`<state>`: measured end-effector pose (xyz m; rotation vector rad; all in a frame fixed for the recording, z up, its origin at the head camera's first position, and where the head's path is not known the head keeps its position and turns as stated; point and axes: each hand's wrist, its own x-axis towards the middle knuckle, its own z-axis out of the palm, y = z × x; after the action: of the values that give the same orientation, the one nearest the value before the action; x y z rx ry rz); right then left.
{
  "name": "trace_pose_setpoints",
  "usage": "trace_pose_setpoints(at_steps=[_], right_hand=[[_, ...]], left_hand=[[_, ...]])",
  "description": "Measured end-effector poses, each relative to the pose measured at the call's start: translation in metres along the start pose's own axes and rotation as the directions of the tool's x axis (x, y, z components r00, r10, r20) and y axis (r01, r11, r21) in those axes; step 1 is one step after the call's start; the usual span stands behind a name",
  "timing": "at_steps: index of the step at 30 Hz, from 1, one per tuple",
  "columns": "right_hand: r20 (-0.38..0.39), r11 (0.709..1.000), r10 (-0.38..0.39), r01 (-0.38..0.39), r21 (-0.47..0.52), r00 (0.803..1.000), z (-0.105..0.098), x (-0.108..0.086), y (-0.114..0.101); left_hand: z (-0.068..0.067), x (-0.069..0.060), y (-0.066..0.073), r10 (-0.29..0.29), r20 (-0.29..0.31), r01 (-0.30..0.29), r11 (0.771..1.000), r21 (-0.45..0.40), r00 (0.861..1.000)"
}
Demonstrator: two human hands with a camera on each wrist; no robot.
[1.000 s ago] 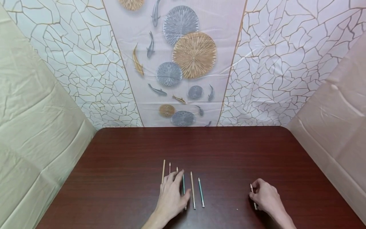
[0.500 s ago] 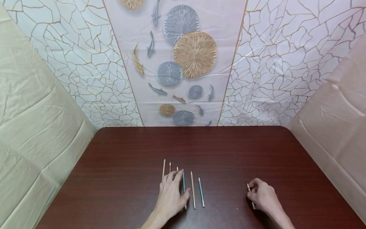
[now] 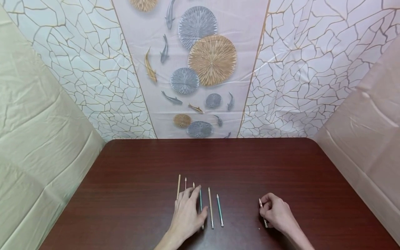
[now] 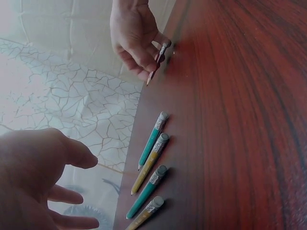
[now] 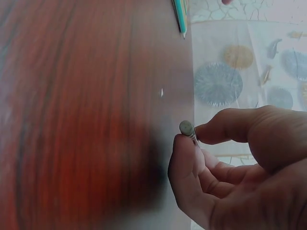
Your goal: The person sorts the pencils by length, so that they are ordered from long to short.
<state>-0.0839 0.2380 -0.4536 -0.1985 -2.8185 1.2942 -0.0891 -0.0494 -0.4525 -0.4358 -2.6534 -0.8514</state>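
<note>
My right hand (image 3: 278, 211) pinches a dark red pencil (image 4: 157, 66) between thumb and fingers, at or just over the table on the right. Its point faces away, and its eraser end (image 5: 187, 127) shows in the right wrist view. Over a row of pencils spreads my left hand (image 3: 186, 210), fingers loosely extended, covering parts of several. Right of that hand lie a gold pencil (image 3: 210, 208) and a shorter teal pencil (image 3: 220, 210). Another teal pencil (image 3: 201, 199) runs beside its thumb. At the row's left end is a gold pencil (image 3: 178, 187), its lower part hidden.
A dark red-brown wooden table (image 3: 140, 166) carries everything. A tiny white speck (image 3: 259, 228) lies between the row and my right hand. Patterned cloth (image 3: 200, 86) hangs behind the far edge, with pale cloth on both sides.
My right hand has slid left with the red pencil, coming nearer the row. The left hand and the lying pencils have stayed in place.
</note>
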Motion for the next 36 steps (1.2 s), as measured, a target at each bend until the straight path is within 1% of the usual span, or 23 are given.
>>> trace_pose_setpoints(at_steps=[6,11,20,27,30,36], right_hand=[[0.010,1.000,-0.014,0.014,0.021,1.000,0.009,-0.001,-0.007],[0.019,0.998,-0.013,0.012,0.057,1.000,0.016,-0.002,-0.016],[0.059,0.990,-0.030,0.022,0.136,0.998,0.031,-0.002,-0.030],[0.096,0.983,-0.080,0.063,0.172,0.992,0.042,-0.002,-0.039],[0.111,0.981,-0.087,0.066,0.181,0.990,0.047,-0.002,-0.042],[0.118,0.978,-0.121,0.098,0.183,0.986,0.054,-0.001,-0.044]], left_hand=[[-0.002,-0.001,0.000,-0.005,0.002,0.005,1.000,-0.004,1.000],[-0.003,-0.001,0.000,-0.009,-0.003,0.009,1.000,0.001,1.000],[-0.003,-0.002,-0.001,0.000,-0.016,0.000,1.000,0.010,1.000],[-0.003,-0.002,-0.001,-0.004,-0.023,0.005,1.000,0.012,1.000],[-0.003,-0.002,-0.002,-0.001,-0.023,0.002,1.000,0.012,1.000],[-0.005,-0.002,-0.001,0.006,-0.030,-0.006,1.000,0.014,1.000]])
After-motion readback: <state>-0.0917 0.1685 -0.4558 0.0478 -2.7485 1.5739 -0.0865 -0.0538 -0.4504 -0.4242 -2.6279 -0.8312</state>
